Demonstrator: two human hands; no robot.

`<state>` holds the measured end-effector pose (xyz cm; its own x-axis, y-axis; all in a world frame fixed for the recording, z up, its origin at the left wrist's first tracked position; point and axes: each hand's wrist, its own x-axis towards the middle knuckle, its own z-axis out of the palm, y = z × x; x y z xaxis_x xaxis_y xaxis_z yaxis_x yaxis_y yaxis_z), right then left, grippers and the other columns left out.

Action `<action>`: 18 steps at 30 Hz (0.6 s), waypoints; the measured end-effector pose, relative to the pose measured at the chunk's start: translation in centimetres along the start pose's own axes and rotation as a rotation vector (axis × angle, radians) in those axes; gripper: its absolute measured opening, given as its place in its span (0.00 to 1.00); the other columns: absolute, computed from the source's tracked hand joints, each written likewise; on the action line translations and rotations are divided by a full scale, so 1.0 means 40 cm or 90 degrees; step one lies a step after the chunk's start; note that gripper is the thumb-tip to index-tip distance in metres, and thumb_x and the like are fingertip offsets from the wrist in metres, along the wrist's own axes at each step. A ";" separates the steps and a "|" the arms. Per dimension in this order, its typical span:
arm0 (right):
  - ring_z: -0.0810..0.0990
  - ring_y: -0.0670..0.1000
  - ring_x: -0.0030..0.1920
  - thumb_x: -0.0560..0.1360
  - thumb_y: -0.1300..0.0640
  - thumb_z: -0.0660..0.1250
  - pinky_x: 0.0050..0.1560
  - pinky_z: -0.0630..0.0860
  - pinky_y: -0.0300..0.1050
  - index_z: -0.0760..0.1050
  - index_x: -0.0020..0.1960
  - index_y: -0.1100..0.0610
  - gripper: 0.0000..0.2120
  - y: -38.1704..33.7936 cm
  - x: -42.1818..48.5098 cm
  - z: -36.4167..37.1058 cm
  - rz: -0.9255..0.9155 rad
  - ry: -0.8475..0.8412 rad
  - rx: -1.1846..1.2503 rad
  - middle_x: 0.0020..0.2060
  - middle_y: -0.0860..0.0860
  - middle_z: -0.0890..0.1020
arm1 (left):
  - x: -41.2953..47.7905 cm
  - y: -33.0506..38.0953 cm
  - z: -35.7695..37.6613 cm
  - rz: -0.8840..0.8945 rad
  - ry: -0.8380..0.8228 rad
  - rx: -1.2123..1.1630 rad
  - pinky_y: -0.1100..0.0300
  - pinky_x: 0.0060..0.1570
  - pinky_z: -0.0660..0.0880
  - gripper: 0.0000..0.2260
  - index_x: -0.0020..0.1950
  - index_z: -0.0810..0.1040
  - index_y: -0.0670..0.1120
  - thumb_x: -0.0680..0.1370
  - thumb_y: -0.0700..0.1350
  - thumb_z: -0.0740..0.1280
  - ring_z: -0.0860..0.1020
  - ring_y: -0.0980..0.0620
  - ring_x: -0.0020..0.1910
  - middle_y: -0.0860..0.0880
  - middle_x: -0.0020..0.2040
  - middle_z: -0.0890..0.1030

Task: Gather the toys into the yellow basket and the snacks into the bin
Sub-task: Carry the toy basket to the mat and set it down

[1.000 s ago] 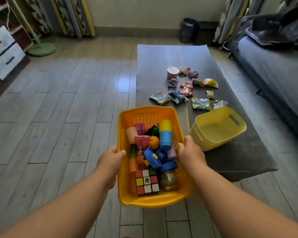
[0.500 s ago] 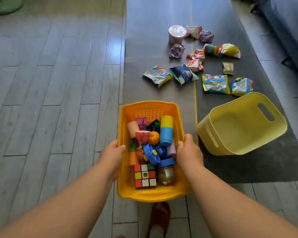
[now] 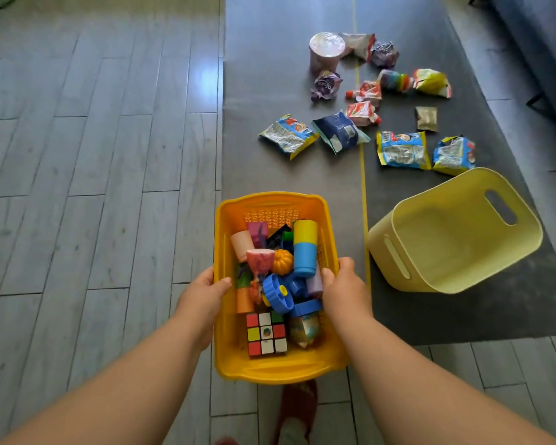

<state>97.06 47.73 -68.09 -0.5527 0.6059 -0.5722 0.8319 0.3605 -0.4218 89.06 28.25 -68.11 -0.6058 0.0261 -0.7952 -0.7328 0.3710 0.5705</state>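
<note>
Toy basket gripped on both sides, snacks out on the mat

The left hand [image 3: 203, 292] and right hand [image 3: 345, 289] each clamp a long side of the yellow basket [image 3: 272, 207], thumbs over the rim, other fingers hidden behind the walls. Inside, the toys are piled up, with the puzzle cube [image 3: 266, 334] at the near end and the lower ones buried. The bin [image 3: 430, 284] lies tipped at the basket's 3 o'clock, and the snack packets [image 3: 402, 150] are scattered at 1 o'clock on the grey mat [image 3: 286, 91]. A red slipper [image 3: 297, 409] at 6 o'clock is half covered by the basket.

Grey wood-plank floor [image 3: 93, 155] w/ light glare, dark grey rug [image 3: 286, 91], dark sofa [image 3: 546, 33] edge top rt.
</note>
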 end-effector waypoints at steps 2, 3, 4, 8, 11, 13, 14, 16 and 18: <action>0.77 0.59 0.53 0.81 0.45 0.55 0.51 0.76 0.55 0.62 0.67 0.53 0.18 -0.007 -0.011 -0.018 -0.003 -0.006 0.029 0.54 0.57 0.78 | -0.015 0.031 -0.004 0.048 0.006 0.047 0.52 0.43 0.78 0.19 0.74 0.68 0.53 0.82 0.49 0.61 0.79 0.49 0.52 0.48 0.60 0.79; 0.77 0.59 0.55 0.81 0.45 0.55 0.53 0.75 0.54 0.62 0.69 0.54 0.20 -0.011 -0.018 -0.034 0.000 -0.001 0.043 0.57 0.57 0.77 | -0.026 0.054 -0.003 0.075 0.024 0.070 0.51 0.45 0.78 0.21 0.75 0.66 0.53 0.82 0.48 0.62 0.78 0.47 0.55 0.47 0.62 0.78; 0.76 0.58 0.57 0.81 0.45 0.55 0.54 0.75 0.54 0.62 0.70 0.54 0.21 -0.017 -0.026 -0.058 0.004 0.009 0.062 0.58 0.57 0.77 | -0.039 0.082 0.003 0.105 0.045 0.098 0.49 0.50 0.77 0.22 0.76 0.64 0.53 0.82 0.48 0.62 0.77 0.45 0.60 0.46 0.67 0.76; 0.76 0.56 0.57 0.81 0.48 0.57 0.55 0.74 0.51 0.67 0.67 0.54 0.17 -0.026 -0.053 -0.160 -0.039 0.095 0.131 0.58 0.54 0.77 | -0.093 0.203 0.063 0.235 0.075 0.226 0.54 0.53 0.75 0.25 0.78 0.60 0.52 0.82 0.46 0.61 0.77 0.47 0.59 0.44 0.74 0.69; 0.76 0.57 0.54 0.79 0.55 0.60 0.53 0.71 0.49 0.72 0.61 0.56 0.12 0.001 -0.053 -0.244 -0.074 0.268 0.139 0.55 0.55 0.77 | -0.118 0.273 0.153 0.298 -0.001 0.271 0.53 0.64 0.70 0.25 0.76 0.66 0.51 0.79 0.47 0.65 0.74 0.45 0.65 0.44 0.71 0.73; 0.73 0.58 0.57 0.78 0.58 0.62 0.57 0.70 0.50 0.73 0.61 0.58 0.13 0.045 -0.037 -0.297 -0.019 0.391 0.162 0.58 0.57 0.73 | -0.132 0.304 0.228 0.314 -0.055 0.294 0.51 0.69 0.67 0.26 0.75 0.68 0.51 0.77 0.49 0.67 0.72 0.46 0.68 0.46 0.71 0.74; 0.72 0.58 0.59 0.77 0.58 0.63 0.60 0.69 0.51 0.72 0.63 0.58 0.14 0.073 -0.026 -0.323 0.046 0.424 0.190 0.61 0.57 0.71 | -0.142 0.313 0.272 0.322 -0.082 0.300 0.52 0.70 0.66 0.25 0.75 0.68 0.50 0.78 0.48 0.67 0.72 0.47 0.69 0.46 0.72 0.73; 0.70 0.59 0.63 0.78 0.58 0.63 0.61 0.72 0.54 0.69 0.66 0.56 0.17 0.123 -0.005 -0.359 0.182 0.431 0.253 0.65 0.57 0.66 | -0.152 0.319 0.348 0.334 -0.134 0.303 0.57 0.69 0.66 0.24 0.76 0.67 0.47 0.79 0.42 0.66 0.70 0.48 0.71 0.46 0.73 0.71; 0.71 0.58 0.62 0.78 0.57 0.63 0.59 0.75 0.56 0.67 0.67 0.54 0.18 0.162 0.015 -0.377 0.238 0.408 0.278 0.66 0.55 0.64 | -0.154 0.312 0.418 0.320 -0.166 0.301 0.58 0.67 0.66 0.25 0.77 0.64 0.47 0.80 0.42 0.65 0.69 0.48 0.71 0.46 0.74 0.69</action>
<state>102.87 61.12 -60.54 -0.0016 0.9614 -0.2751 0.7878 -0.1682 -0.5925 88.84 48.23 -59.53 -0.6964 0.4967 -0.5180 -0.1389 0.6148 0.7763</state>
